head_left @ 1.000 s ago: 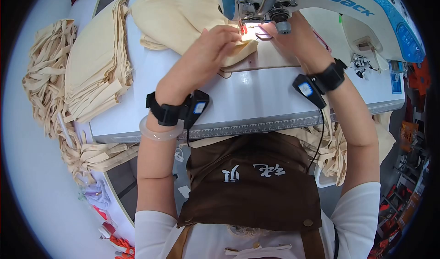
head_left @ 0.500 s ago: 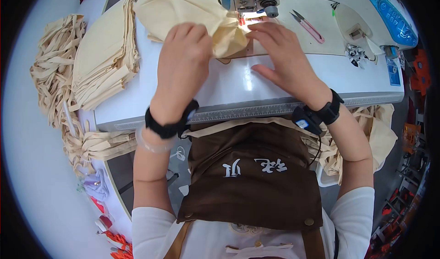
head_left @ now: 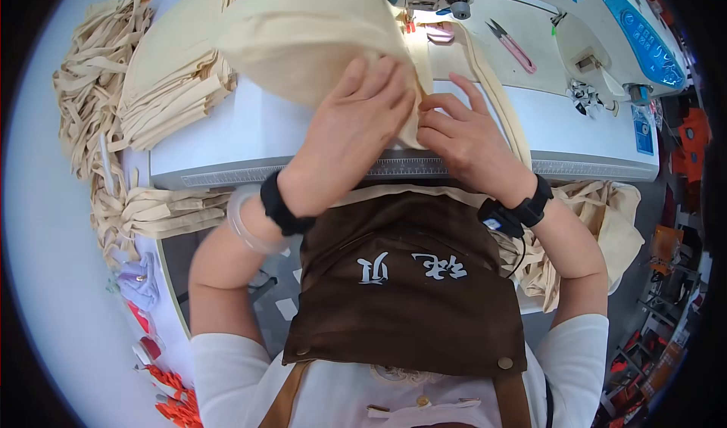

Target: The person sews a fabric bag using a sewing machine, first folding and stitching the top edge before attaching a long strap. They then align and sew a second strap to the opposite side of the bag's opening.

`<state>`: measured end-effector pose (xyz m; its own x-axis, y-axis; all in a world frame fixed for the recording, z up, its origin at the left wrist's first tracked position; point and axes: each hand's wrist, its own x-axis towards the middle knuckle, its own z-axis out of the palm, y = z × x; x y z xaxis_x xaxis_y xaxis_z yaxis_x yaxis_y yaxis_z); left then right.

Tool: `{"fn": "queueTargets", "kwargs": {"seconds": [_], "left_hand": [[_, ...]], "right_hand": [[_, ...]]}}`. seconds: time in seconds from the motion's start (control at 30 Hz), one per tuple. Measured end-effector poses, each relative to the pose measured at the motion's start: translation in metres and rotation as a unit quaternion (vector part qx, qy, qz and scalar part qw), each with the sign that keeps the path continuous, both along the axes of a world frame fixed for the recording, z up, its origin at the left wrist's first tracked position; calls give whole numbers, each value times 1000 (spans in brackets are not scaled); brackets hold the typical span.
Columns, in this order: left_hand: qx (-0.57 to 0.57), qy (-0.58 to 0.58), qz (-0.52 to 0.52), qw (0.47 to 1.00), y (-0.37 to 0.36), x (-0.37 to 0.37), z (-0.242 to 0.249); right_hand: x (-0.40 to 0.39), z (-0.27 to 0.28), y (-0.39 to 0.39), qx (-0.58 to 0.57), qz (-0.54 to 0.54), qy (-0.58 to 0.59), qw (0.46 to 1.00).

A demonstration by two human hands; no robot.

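A cream fabric piece spreads across the sewing machine's bed, its upper part running beside the needle area. My left hand is closed on the fabric near its lower right edge, fingers bent over it. Close by on the right, my right hand pinches the fabric's edge between thumb and fingers, the outer fingers raised. A long cream strap loops from near the needle around to the right of that hand. The presser foot of the sewing machine stands just beyond both hands, under a bright lamp.
Pink-handled thread snips lie right of the needle. Stacked cream panels and a heap of cream straps are at the left. More cream fabric hangs below the table's right front edge. A ruler strip runs along that edge.
Both hands have come back from the needle towards the table's front edge, drawing the fabric with them. The strap loop now shows at the right, and my right hand has closed on the edge.
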<state>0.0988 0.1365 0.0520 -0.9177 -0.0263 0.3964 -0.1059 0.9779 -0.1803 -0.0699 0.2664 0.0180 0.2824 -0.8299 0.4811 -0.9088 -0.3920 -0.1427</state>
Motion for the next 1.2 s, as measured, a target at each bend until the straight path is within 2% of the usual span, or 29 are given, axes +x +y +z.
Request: {"fn": "queueTargets", "kwargs": {"seconds": [0.1,0.2,0.3,0.43,0.53,0.6,0.7,0.9,1.03,1.2], "left_hand": [[-98,-59,-42,993,-11,-8,4],[35,-260,35,964,-2,-2,8],[196,-232,83,949,6,10,-4],[280,-146,82,945,16,9,-9],[294,-118,64,946,20,6,-15],[295,-59,43,953,20,6,-22],[337,-42,26,940,21,8,-27],[364,-55,5,930,19,7,-17],[333,-67,-23,940,20,3,-16],[306,-83,-27,948,24,1,-16]], "right_hand": [[-5,4,3,3,4,13,1000],[-6,4,3,16,-3,-27,999],[-5,-1,3,40,0,-88,995],[-4,-10,7,30,7,-205,978],[1,-4,17,-18,-110,-273,955],[-5,-9,22,35,-126,-264,956],[-7,-18,22,75,-110,-211,968],[-3,-22,13,87,-91,-112,986],[-8,-19,14,86,-73,-48,992],[-15,-12,11,106,-55,-62,991]]}}
